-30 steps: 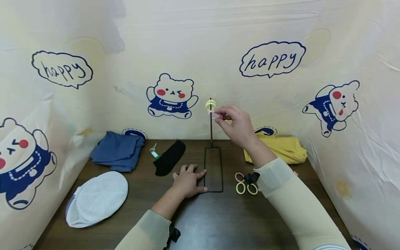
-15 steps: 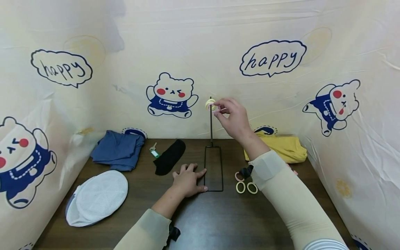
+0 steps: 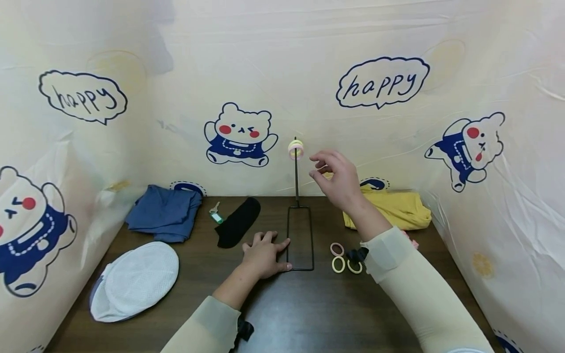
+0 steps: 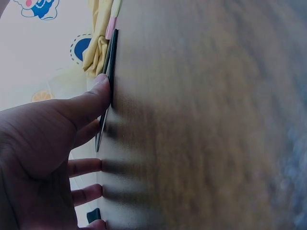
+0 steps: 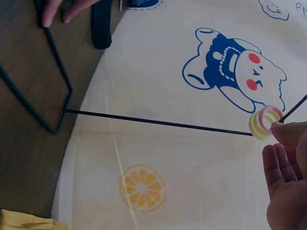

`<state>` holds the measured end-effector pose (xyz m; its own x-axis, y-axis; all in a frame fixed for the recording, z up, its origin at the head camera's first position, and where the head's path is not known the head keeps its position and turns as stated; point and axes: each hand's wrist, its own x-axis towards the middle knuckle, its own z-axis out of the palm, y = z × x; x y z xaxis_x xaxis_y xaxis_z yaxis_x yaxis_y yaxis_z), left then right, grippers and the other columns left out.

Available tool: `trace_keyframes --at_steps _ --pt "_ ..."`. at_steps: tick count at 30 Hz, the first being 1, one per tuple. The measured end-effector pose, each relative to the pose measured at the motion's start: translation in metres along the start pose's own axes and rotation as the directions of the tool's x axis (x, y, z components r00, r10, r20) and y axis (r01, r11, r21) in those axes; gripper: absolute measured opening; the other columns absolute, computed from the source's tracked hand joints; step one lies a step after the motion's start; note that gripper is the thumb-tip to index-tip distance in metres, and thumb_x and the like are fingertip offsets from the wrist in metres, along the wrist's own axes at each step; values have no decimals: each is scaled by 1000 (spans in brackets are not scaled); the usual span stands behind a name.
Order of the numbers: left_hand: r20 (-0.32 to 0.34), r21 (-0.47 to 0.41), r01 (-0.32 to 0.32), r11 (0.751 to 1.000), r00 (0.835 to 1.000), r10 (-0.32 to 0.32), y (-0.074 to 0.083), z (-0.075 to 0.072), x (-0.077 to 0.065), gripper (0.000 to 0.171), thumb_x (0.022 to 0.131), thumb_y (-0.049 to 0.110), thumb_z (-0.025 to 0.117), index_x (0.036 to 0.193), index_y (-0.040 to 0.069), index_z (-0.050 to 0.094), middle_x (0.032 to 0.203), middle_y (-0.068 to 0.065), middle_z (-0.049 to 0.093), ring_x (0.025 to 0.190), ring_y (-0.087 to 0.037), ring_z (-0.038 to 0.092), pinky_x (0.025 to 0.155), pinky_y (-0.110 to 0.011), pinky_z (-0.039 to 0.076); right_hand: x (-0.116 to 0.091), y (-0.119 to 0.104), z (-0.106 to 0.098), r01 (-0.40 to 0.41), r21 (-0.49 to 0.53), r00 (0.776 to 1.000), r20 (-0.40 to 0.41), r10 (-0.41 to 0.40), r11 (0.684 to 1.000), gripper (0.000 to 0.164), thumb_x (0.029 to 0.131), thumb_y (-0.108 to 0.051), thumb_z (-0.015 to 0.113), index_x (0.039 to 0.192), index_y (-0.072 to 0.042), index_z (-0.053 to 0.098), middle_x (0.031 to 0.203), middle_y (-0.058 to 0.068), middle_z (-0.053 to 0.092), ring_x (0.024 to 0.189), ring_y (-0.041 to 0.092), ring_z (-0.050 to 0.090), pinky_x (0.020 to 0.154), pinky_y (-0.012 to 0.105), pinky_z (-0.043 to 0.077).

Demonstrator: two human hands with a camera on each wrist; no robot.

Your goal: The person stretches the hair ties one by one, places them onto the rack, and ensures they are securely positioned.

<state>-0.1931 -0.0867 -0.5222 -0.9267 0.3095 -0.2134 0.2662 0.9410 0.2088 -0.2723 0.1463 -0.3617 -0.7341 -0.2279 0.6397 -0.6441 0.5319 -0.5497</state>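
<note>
My left hand (image 3: 262, 255) lies on the table with fingers spread, thumb and index finger pressing the left edge of a black wire stand's base (image 3: 311, 240). From that base rises a thin upright rod (image 3: 296, 181). Near its top hang several yellow and pink rings (image 3: 295, 148); in the right wrist view, a pink ring (image 5: 270, 113) is at the near end of the bunch. To the right of the rings, my right hand (image 3: 337, 179) is in the air, fingers loosely bent, holding nothing. A small gap separates it from them in the head view.
Right of the stand lie a pink ring (image 3: 337, 249) and two yellow rings (image 3: 338, 264), one partly behind the wrist strap. Yellow folded cloth (image 3: 401, 211) lies at back right. At left are a black sock (image 3: 240, 223), a tagged key (image 3: 216, 214), blue folded cloth (image 3: 165, 213) and a white mesh-fabric item (image 3: 137, 282).
My right hand raised a pink ring to the hanging rings, then let go of it and drew back to the right. The ring now hangs with the others. My left hand has stayed put.
</note>
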Motion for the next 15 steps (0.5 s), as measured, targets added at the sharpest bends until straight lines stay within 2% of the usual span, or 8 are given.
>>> trace_keyframes --at_steps 8,15 --pt "8 -4 8 1000 1000 -8 0 0 -3 78 88 68 70 157 42 44 165 -6 33 146 -42 29 100 -70 33 -28 4 -8 70 41 997 -18 -69 997 28 88 2 81 114 -2 74 112 10 70 94 24 69 82 40 60" --pt "-5 -10 3 1000 1000 -3 -1 0 1 78 88 67 71 157 42 45 165 -7 33 146 -42 29 99 -71 32 -53 9 -17 81 29 997 -20 -80 996 30 85 2 84 113 -4 75 107 7 72 90 20 70 79 39 59"
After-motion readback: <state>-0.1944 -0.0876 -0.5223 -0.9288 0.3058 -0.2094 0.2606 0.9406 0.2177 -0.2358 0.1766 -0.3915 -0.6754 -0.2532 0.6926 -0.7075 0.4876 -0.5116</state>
